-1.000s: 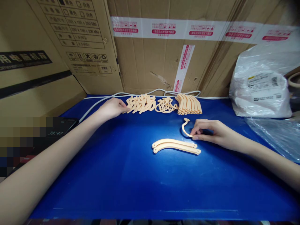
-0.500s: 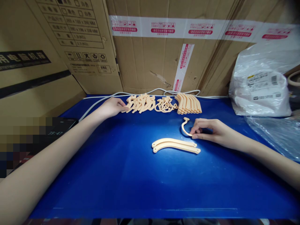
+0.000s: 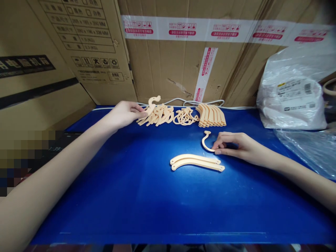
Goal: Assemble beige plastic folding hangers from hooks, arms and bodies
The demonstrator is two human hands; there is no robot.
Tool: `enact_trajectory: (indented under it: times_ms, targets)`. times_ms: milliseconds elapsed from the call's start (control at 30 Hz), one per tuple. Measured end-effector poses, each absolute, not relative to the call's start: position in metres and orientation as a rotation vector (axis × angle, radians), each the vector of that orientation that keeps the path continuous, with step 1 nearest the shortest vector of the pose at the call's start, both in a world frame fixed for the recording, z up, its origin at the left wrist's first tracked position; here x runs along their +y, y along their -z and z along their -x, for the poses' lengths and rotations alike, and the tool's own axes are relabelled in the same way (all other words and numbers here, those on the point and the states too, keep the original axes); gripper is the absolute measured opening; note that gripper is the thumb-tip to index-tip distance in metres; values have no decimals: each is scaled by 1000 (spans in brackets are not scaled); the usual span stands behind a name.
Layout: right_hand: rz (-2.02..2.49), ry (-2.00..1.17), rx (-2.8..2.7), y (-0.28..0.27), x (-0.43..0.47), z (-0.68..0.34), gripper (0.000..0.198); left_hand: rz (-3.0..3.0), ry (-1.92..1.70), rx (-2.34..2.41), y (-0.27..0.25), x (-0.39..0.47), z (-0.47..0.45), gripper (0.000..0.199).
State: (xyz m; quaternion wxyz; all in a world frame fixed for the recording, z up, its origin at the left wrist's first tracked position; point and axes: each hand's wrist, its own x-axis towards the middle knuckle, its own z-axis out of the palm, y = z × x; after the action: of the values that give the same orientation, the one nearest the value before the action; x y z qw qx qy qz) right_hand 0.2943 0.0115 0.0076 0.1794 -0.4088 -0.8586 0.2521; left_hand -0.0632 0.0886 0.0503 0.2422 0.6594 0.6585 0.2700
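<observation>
My left hand [image 3: 128,113] pinches a curved beige plastic piece [image 3: 152,102], raised above a heap of similar curved pieces [image 3: 164,115]. In my right hand [image 3: 231,144] is a beige hanger hook [image 3: 204,141], gripped by its curved end between thumb and fingers, its knobbed end pointing away from me. Two long curved hanger arms [image 3: 195,162] lie side by side on the blue tabletop [image 3: 147,196], just in front of the hook. At the back are a small pile of hooks [image 3: 185,117] and a row of stacked hanger arms [image 3: 212,115].
Cardboard boxes [image 3: 168,66] wall off the back and left of the table. A white cable [image 3: 178,100] runs along the rear edge. At right stands a clear plastic bag [image 3: 291,101] with a label; plastic film [image 3: 307,148] spreads in front. A dark phone-like device [image 3: 55,147] is partly behind my left forearm.
My left hand has lifted a curved piece from the left heap, tilting it up into view. The right hand with the hook has barely shifted.
</observation>
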Motion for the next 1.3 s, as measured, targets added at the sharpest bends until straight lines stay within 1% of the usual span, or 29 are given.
enact_trajectory:
  times_ms: [167, 333, 533, 733, 867, 1033, 1167, 1300]
  targets:
    - [1159, -706, -2435, -8, 12, -294, 26, -1844, -569, 1513, -55, 64, 38, 20]
    - [1147, -705, -2428, -8, 12, -294, 26, -2006, -332, 1304, -47, 49, 28, 24]
    - [1149, -696, -2422, -7, 13, -294, 27, -2079, -174, 1252, -41, 47, 27, 23]
    - [1152, -640, -2437, -5, 13, -293, 26, -2078, -186, 1284, -35, 50, 26, 24]
    - [1103, -512, -2473, -8, 11, -289, 23, -2183, -192, 1363, -33, 49, 25, 21]
    - [996, -298, -2494, -18, 6, -278, 18, -2284, -202, 1435, -34, 47, 25, 22]
    - [929, -169, -2591, -19, 5, -265, 20, -2450, -342, 1262, -36, 43, 23, 21]
    - [866, -150, -2676, -13, 11, -254, 25, -2582, -377, 1078, -35, 40, 20, 23]
